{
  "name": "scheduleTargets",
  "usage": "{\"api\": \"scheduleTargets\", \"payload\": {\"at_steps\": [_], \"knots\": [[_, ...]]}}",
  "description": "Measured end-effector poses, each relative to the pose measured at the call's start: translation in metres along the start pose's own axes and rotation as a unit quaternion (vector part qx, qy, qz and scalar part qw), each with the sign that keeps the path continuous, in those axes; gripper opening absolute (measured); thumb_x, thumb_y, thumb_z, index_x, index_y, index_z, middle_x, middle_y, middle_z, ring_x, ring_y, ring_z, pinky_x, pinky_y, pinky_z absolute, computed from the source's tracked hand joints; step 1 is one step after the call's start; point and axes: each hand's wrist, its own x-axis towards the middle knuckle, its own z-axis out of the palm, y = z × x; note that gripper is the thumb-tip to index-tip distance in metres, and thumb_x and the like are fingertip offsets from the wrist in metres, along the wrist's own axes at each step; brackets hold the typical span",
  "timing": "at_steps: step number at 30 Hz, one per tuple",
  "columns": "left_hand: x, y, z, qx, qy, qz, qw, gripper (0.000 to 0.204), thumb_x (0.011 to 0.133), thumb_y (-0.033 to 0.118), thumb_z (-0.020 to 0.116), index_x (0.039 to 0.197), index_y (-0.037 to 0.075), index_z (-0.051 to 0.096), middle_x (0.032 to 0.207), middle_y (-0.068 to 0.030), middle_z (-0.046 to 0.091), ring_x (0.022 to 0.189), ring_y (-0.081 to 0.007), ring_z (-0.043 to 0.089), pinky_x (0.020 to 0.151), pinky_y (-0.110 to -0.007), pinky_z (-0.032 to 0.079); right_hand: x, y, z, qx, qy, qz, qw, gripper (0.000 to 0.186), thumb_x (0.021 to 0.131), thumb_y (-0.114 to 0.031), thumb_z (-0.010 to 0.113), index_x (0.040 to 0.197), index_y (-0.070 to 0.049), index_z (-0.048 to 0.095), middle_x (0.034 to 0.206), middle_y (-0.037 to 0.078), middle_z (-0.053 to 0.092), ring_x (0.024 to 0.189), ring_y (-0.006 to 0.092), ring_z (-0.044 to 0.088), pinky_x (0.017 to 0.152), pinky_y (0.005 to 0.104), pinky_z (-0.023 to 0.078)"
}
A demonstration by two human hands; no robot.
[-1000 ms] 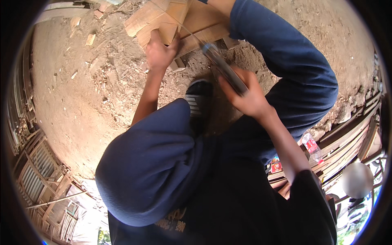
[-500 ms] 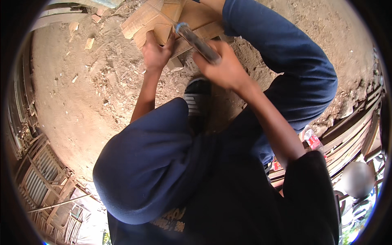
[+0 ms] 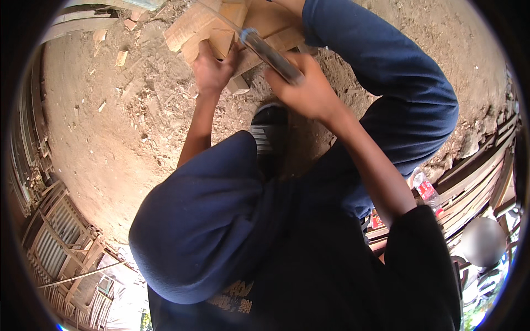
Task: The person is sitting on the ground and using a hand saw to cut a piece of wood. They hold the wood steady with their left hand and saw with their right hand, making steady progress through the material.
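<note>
Two bare hands work at the far end of the dirt floor, over some pale wooden boards whose far side is cut off by the frame. The right hand is closed round the dark handle of a tool with a blue collar; motion blurs the handle, and some of the fingers are hidden. Its thin blade slants away far and left above the boards, faint enough that I cannot tell whether it touches them. The left hand, to the left, has thumb and finger set apart on either side of a small wooden block; the other fingers are hard to make out, so I cannot tell whether it pinches the block or only presses there. To the right, a bare ankle below a blue trouser leg runs out of view beside the boards. Nearer, a dark striped shoe is partly covered by the other knee. At right, a bottle lies by stacked planks, and a red packet is mostly hidden behind the right forearm.
</note>
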Motion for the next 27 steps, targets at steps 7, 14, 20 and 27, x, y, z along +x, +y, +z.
{"api": "scheduleTargets", "payload": {"at_steps": [7, 14, 20, 27], "knots": [[0.003, 0.002, 0.002, -0.001, 0.021, 0.012, 1.000, 0.058, 0.080, 0.045, 0.078, 0.104, -0.002, 0.053, 0.084, -0.0283, 0.069, 0.075, -0.0466, 0.069, 0.066, -0.051, 0.056, -0.043, 0.017, -0.016, -0.053, 0.003, -0.064, 0.997, 0.014, 0.091, -0.014, 0.063, 0.089, 0.000, 0.063, 0.066, 0.002, 0.054, 0.061, 0.0084, 0.047, 0.057, 0.0316, 0.042], [0.001, 0.005, 0.001, 0.000, 0.014, 0.009, 1.000, 0.056, 0.080, 0.045, 0.078, 0.100, -0.001, 0.053, 0.082, -0.0286, 0.069, 0.072, -0.0462, 0.069, 0.062, -0.050, 0.056, -0.026, 0.011, -0.014, 0.006, -0.006, -0.002, 1.000, 0.018, 0.091, -0.017, 0.063, 0.087, 0.001, 0.060, 0.067, 0.000, 0.054, 0.063, 0.0078, 0.047, 0.058, 0.0311, 0.041], [0.002, 0.001, 0.004, -0.005, 0.033, 0.022, 0.999, 0.056, 0.080, 0.045, 0.078, 0.102, -0.001, 0.053, 0.083, -0.0280, 0.069, 0.073, -0.0457, 0.069, 0.062, -0.050, 0.057, -0.033, 0.011, -0.012, -0.020, 0.004, -0.025, 0.999, 0.018, 0.091, -0.017, 0.063, 0.092, 0.001, 0.062, 0.069, 0.003, 0.056, 0.066, 0.0081, 0.050, 0.061, 0.0307, 0.044], [0.002, 0.000, -0.003, -0.012, 0.010, 0.006, 1.000, 0.060, 0.080, 0.045, 0.078, 0.107, -0.002, 0.054, 0.085, -0.0288, 0.069, 0.075, -0.0468, 0.069, 0.067, -0.050, 0.057, -0.045, 0.018, -0.009, -0.014, 0.015, -0.048, 0.999, 0.019, 0.091, -0.017, 0.063, 0.088, 0.002, 0.062, 0.068, 0.003, 0.054, 0.066, 0.0089, 0.049, 0.060, 0.0319, 0.043]]}}
